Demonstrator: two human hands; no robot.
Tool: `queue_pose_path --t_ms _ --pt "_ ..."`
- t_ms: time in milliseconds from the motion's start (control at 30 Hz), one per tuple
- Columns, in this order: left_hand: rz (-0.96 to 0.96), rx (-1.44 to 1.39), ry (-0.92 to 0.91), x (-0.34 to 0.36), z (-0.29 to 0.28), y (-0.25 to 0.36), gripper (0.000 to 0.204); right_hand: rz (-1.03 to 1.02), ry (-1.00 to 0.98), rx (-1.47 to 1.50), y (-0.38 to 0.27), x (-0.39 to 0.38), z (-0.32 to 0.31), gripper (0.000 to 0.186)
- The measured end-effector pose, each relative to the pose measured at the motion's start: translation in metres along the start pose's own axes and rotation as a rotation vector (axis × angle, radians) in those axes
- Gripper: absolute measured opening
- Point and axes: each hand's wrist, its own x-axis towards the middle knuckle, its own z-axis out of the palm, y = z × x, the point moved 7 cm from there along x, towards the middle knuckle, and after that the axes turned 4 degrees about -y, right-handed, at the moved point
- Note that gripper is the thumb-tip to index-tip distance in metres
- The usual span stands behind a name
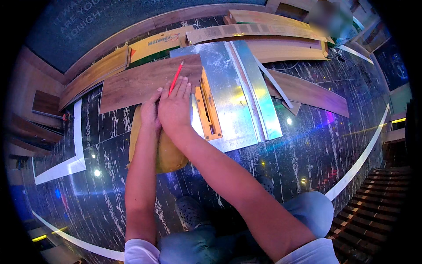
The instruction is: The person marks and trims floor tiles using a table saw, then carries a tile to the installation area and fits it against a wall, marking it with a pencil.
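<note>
Right hand (175, 108) lay on the brown board (136, 83) with a red pencil (177, 75) tucked between its fingers. Left hand (149, 113) was right up against it, fingers partly hidden, so I couldn't tell their grip. Board overlapped the metal surface (228, 114).

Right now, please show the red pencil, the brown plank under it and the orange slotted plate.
Red pencil (176, 78), head view, on its shaft.
Brown plank (143, 82), head view, on its upper face.
Orange slotted plate (212, 110), head view, on its right side.
</note>
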Motion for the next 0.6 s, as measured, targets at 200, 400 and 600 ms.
queue_pose_path --t_ms 200,400,600 --pt "-0.029 -0.014 -0.018 0.005 -0.01 0.0 0.033 0.0 -0.018 -0.023 -0.004 -0.002 0.0 0.055" --pt "-0.028 0.008 0.008 -0.003 -0.007 -0.002 0.033 0.005 -0.021 0.0 -0.001 -0.006 0.001 0.054" --pt "0.046 -0.068 -0.051 0.003 -0.027 -0.002 0.035 -0.008 0.0 0.026 -0.009 -0.009 -0.008 0.053"
